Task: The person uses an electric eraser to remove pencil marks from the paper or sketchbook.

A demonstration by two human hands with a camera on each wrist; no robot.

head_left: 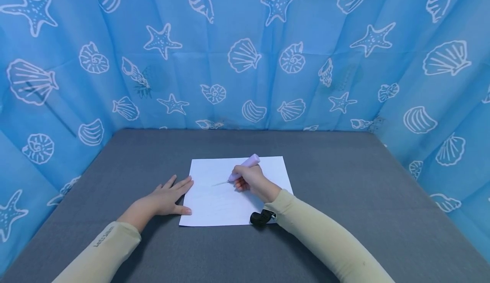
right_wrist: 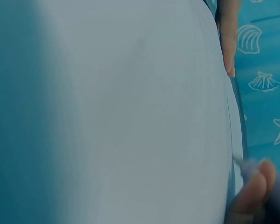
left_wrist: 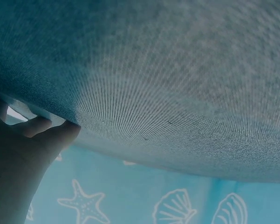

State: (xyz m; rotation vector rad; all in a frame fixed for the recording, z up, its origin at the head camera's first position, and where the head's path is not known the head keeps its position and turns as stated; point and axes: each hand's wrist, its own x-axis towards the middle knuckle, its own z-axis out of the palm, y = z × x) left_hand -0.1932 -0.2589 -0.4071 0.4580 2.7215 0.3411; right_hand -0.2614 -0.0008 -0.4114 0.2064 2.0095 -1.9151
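A white sheet of paper (head_left: 214, 206) lies flat on the grey table. My right hand (head_left: 250, 177) grips a lilac, thick-barrelled pen-like tool (head_left: 250, 161), its narrow tip down at the paper near the middle. From that tip a thin line (head_left: 220, 184) runs left across the sheet. In the right wrist view the tool (right_wrist: 279, 186) sits blurred between thumb and finger, tip at the line. My left hand (head_left: 164, 198) lies with fingers spread, its fingertips and thumb resting on the paper's left edge. The left wrist view shows this hand (left_wrist: 23, 149) from the side, partly in shadow.
A black wrist camera (head_left: 261, 218) under the right sleeve overlaps the paper's lower right edge. Grey cloth covers the table (head_left: 337, 172) around the sheet. A blue curtain (head_left: 245, 87) with white shells and starfish hangs behind and at both sides.
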